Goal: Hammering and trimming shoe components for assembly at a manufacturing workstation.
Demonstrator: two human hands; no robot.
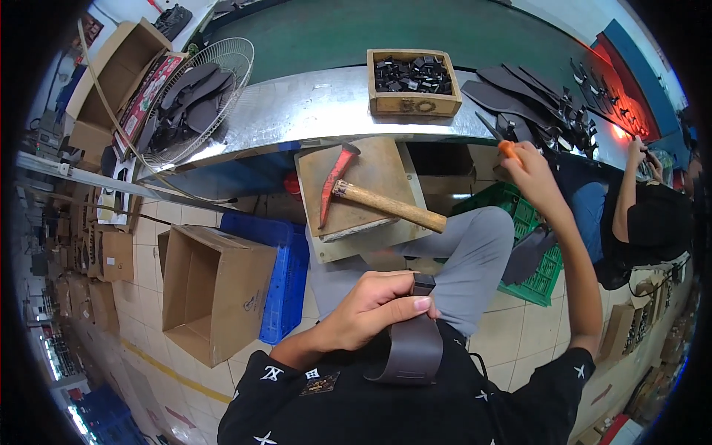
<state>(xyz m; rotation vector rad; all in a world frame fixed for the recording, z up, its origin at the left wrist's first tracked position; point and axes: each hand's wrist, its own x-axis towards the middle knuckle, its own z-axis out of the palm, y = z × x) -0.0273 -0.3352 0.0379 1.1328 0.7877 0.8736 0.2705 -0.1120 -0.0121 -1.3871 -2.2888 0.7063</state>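
My left hand is closed around a dark brown curved shoe part in front of my chest. A small black block stands at its upper end, by my thumb. My right hand is raised at the table's edge, its fingers wrapped round an orange-handled tool whose dark tapering blade points up and left; its exact kind is unclear. Before me, a hammer with a red head and wooden handle lies on a brown work block. Nothing touches the hammer.
On the metal-edged table stands a wooden box of small black pieces. Dark soles lie right of it; a wire basket holds more. A cardboard box, blue crate and green crate flank my legs. Another person sits right.
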